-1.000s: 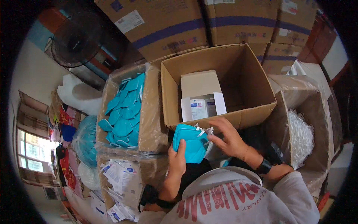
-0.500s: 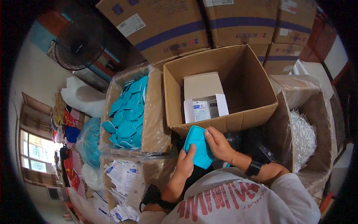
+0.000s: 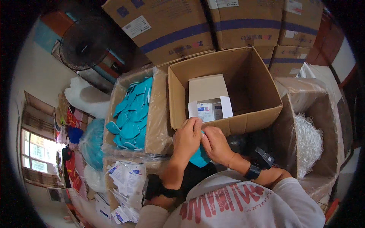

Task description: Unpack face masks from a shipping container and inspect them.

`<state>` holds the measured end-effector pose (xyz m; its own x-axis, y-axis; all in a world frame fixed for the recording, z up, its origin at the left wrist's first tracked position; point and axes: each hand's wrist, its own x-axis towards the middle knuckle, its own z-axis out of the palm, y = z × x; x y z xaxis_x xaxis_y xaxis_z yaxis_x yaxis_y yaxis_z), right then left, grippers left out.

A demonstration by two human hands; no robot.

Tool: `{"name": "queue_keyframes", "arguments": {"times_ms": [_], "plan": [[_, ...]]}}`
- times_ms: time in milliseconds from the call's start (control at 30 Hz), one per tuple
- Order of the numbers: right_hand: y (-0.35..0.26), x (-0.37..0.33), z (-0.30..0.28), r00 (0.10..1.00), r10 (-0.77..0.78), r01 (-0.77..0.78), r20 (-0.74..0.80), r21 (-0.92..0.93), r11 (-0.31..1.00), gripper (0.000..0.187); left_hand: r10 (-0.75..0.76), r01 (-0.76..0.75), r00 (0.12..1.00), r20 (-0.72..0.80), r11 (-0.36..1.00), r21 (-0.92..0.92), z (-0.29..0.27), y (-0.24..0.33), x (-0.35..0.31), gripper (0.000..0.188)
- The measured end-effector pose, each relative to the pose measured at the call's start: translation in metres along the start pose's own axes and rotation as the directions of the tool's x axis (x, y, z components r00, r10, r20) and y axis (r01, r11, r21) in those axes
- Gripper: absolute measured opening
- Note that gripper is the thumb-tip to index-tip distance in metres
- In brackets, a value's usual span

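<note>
A teal folded face mask point(image 3: 200, 157) hangs below my fingers, its upper part mostly covered by them. My left hand point(image 3: 187, 138) and my right hand point(image 3: 218, 144) are side by side at its top edge, both closed on it with the thumbs close together. Just beyond them stands a large open carton point(image 3: 226, 129). Inside it, a smaller box point(image 3: 207, 86) has its white flaps folded out and holds white packets point(image 3: 205, 111).
Many teal masks point(image 3: 133, 114) fill a plastic-lined carton on the left. Below it, another carton holds white printed packets point(image 3: 127, 178). At the right, a lined carton contains thin white strips point(image 3: 308, 146). Sealed cartons point(image 3: 247, 34) are stacked behind; a fan point(image 3: 83, 47) stands far left.
My left hand has moved up from the mask's lower left side to its top edge, beside the right hand. The mask is now mostly hidden behind both hands.
</note>
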<state>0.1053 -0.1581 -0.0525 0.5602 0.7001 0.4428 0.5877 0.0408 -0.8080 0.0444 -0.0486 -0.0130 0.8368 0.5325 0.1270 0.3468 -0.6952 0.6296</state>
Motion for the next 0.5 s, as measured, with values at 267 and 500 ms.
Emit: {"name": "queue_keyframes", "arguments": {"times_ms": [267,500], "plan": [[0.025,0.003,-0.049,0.651,0.044,-0.436,0.758,0.325,0.839,0.030,0.017,0.015,0.996,0.093,0.942,-0.336,-0.029,-0.033,0.010,0.030],[0.039,0.024,-0.094,0.475,0.250,-0.671,0.844,0.163,0.724,0.028,-0.076,0.096,0.993,0.094,0.968,-0.232,-0.080,-0.052,0.012,0.030]]}}
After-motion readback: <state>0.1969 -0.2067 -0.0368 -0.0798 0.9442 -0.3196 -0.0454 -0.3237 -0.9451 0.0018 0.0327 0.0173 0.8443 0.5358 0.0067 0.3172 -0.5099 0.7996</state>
